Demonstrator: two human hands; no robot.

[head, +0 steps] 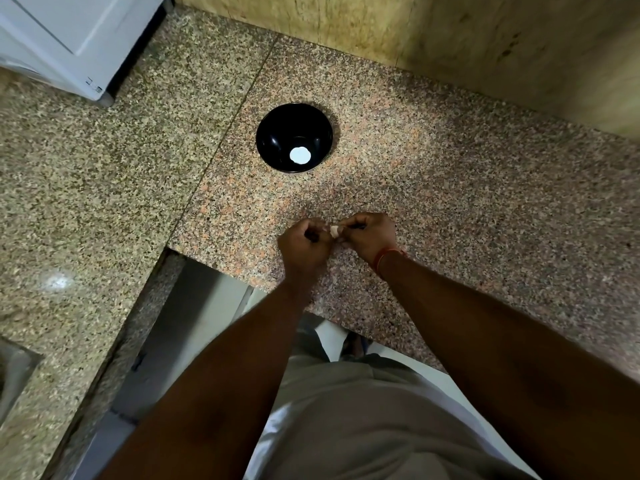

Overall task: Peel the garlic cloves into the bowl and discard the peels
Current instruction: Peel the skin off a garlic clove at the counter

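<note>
A black bowl [294, 137] stands on the speckled granite counter [450, 174], beyond my hands. A bright white spot lies low inside it; I cannot tell whether that is a garlic clove or a reflection. Over the counter's near part, my left hand [303, 245] and my right hand [369, 235] meet, fingers curled. Between their fingertips they pinch a small pale garlic clove [334, 231], most of it hidden by the fingers. A red thread circles my right wrist.
A white appliance [69, 39] stands at the far left. A yellowish stone wall [450, 36] backs the counter. The counter turns an L-corner by my left arm, with floor below. A steel sink edge [14, 372] shows at the lower left.
</note>
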